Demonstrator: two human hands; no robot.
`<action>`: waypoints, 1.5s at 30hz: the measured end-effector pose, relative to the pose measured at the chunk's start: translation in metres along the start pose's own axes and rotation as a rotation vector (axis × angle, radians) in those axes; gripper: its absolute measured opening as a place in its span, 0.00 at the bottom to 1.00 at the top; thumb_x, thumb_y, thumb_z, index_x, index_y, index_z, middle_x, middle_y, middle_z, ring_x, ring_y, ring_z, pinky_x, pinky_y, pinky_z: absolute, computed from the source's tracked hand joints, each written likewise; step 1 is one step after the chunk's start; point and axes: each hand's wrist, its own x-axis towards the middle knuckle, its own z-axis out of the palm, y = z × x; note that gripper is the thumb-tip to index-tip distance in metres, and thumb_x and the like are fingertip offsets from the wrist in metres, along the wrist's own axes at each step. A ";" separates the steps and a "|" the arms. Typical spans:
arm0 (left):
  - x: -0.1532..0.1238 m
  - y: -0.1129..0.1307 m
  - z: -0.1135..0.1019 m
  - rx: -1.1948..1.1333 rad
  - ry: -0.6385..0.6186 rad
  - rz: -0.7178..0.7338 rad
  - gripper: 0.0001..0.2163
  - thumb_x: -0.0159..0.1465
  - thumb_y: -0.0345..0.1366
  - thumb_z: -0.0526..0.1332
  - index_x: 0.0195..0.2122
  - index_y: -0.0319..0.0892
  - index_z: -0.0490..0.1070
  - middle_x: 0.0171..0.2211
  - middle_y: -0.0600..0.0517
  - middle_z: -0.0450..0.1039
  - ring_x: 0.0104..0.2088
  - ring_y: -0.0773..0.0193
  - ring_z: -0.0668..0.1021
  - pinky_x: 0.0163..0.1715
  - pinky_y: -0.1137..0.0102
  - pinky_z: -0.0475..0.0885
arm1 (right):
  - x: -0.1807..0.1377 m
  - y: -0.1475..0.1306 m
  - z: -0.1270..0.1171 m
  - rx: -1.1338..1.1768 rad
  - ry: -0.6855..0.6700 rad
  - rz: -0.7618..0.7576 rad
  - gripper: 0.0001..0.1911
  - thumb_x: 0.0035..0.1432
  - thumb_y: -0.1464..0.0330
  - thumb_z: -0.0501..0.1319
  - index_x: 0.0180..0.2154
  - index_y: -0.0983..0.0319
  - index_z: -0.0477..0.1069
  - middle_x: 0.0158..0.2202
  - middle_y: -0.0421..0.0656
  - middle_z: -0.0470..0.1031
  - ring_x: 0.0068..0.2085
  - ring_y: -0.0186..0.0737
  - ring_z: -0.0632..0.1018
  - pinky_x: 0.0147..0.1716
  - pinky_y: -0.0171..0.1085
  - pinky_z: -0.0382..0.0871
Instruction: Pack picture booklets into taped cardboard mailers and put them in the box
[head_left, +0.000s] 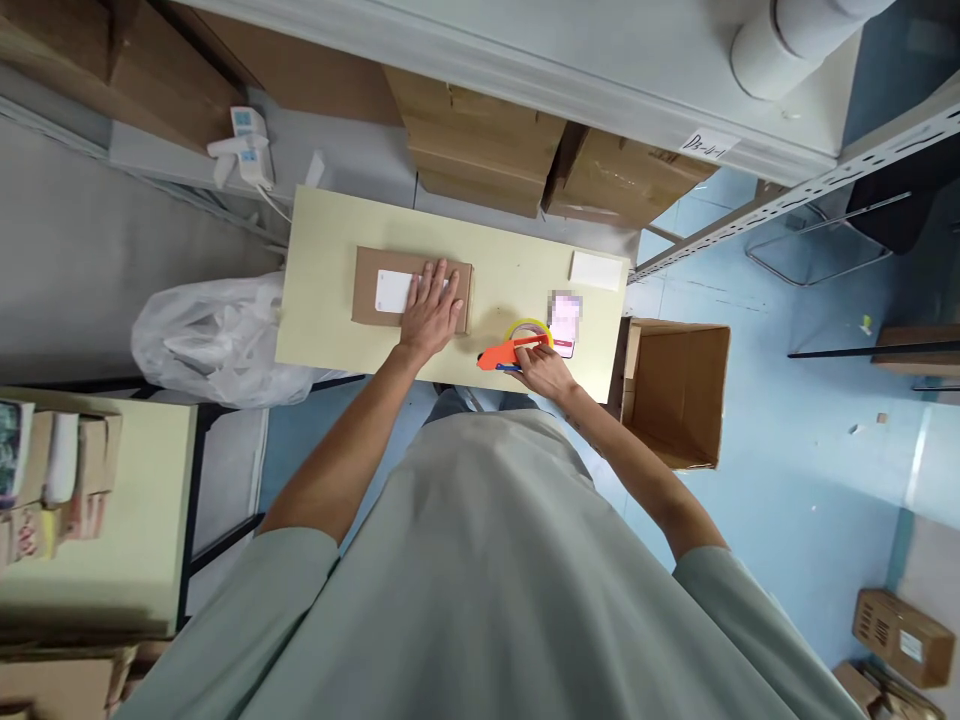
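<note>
My left hand (433, 308) lies flat, fingers spread, on a small brown cardboard box (371, 268) with a white label (392, 291), on the pale yellow table (322, 330). My right hand (541, 368) is closed on an orange tape dispenser (501, 353) with a yellowish roll of tape (527, 327), near the table's front edge. A phone (565, 320) with a pink screen lies just beyond the dispenser.
A white card (598, 270) lies at the table's far right corner. An open brown carton (679, 390) stands on the blue floor to the right. A white plastic bag (214, 340) sits left of the table. Cardboard boxes (480, 140) fill the shelf behind.
</note>
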 end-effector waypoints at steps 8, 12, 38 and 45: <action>0.001 -0.013 0.009 0.019 0.045 0.061 0.32 0.77 0.51 0.48 0.78 0.41 0.57 0.81 0.43 0.45 0.81 0.48 0.44 0.78 0.47 0.34 | 0.020 0.004 0.007 -0.138 -0.013 -0.019 0.26 0.77 0.54 0.58 0.63 0.68 0.64 0.54 0.60 0.82 0.58 0.64 0.79 0.65 0.57 0.63; 0.002 -0.018 0.012 0.053 0.039 0.084 0.33 0.77 0.51 0.48 0.78 0.39 0.56 0.81 0.43 0.44 0.81 0.49 0.43 0.78 0.48 0.34 | 0.028 0.003 0.016 -0.184 0.000 -0.020 0.27 0.77 0.56 0.59 0.64 0.70 0.63 0.55 0.62 0.81 0.57 0.64 0.80 0.65 0.57 0.63; 0.006 -0.019 0.016 0.132 0.068 0.123 0.32 0.77 0.47 0.46 0.79 0.40 0.54 0.81 0.42 0.45 0.81 0.47 0.46 0.78 0.42 0.38 | 0.037 -0.015 0.054 -0.570 0.095 0.080 0.25 0.82 0.57 0.47 0.60 0.75 0.63 0.48 0.64 0.82 0.50 0.57 0.83 0.54 0.47 0.68; 0.006 -0.018 0.016 0.141 0.054 0.120 0.32 0.77 0.46 0.46 0.79 0.39 0.53 0.81 0.41 0.45 0.81 0.46 0.46 0.77 0.40 0.38 | 0.037 -0.017 0.056 -0.565 0.100 0.098 0.26 0.82 0.58 0.45 0.61 0.75 0.61 0.49 0.65 0.82 0.50 0.56 0.83 0.55 0.47 0.67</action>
